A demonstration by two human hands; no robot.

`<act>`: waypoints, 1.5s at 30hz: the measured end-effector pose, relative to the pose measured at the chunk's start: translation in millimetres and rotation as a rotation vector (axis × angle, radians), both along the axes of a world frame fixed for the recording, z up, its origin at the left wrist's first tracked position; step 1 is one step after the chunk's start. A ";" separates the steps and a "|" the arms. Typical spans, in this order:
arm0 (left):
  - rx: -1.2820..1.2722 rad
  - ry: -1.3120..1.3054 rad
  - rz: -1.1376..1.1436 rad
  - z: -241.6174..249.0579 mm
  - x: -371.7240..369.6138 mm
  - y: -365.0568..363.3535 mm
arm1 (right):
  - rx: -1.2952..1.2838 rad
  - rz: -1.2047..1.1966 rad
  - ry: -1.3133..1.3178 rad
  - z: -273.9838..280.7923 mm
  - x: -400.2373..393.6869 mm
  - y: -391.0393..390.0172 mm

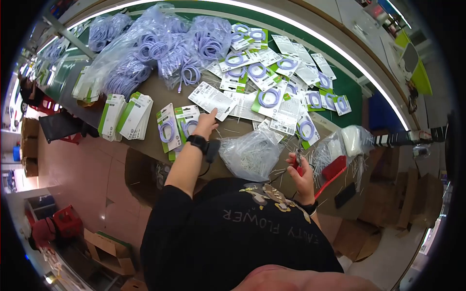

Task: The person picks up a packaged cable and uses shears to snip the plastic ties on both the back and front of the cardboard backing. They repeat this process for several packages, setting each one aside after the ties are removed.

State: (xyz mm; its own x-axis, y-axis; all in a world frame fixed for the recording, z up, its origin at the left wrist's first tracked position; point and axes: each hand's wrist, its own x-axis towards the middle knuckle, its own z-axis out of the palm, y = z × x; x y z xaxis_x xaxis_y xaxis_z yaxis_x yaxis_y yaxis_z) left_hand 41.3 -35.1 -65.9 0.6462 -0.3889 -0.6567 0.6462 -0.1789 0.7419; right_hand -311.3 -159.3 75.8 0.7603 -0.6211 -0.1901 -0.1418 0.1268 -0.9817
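Note:
My left hand [206, 127], reaching forward with its fingers apart, has its fingertips at the lower edge of a white printed packaging card [212, 100] lying back side up. Just below it are two cards with coiled lilac cables, one of them a green and white cable card [167, 130]. My right hand [304, 180] is closed around red-handled cutting pliers [299, 165], jaws pointing up. Between my hands sits a clear bag of thin white strips [251, 154], which look like cable ties. Beyond it spreads a pile of carded cables [268, 97].
Bagged lilac cable coils [155, 48] cover the back left. Stacks of flat cards [136, 115] stand at the left. A red box-like object [334, 168], another plastic bag [355, 138] and a dark phone-like object [345, 195] lie at the right. Below the table edge is a cardboard box [141, 177].

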 end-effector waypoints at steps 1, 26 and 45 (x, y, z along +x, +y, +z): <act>0.096 -0.046 0.093 -15.1 2.8 -14.8 | -0.023 -0.004 0.001 0.2 -3.1 1.3; -0.449 0.025 -0.201 195.3 -108.5 58.8 | -1.218 0.178 0.214 120.0 21.4 -10.1; -0.331 -0.068 -0.379 219.6 -133.6 57.2 | -1.360 0.221 0.281 120.2 13.8 -12.0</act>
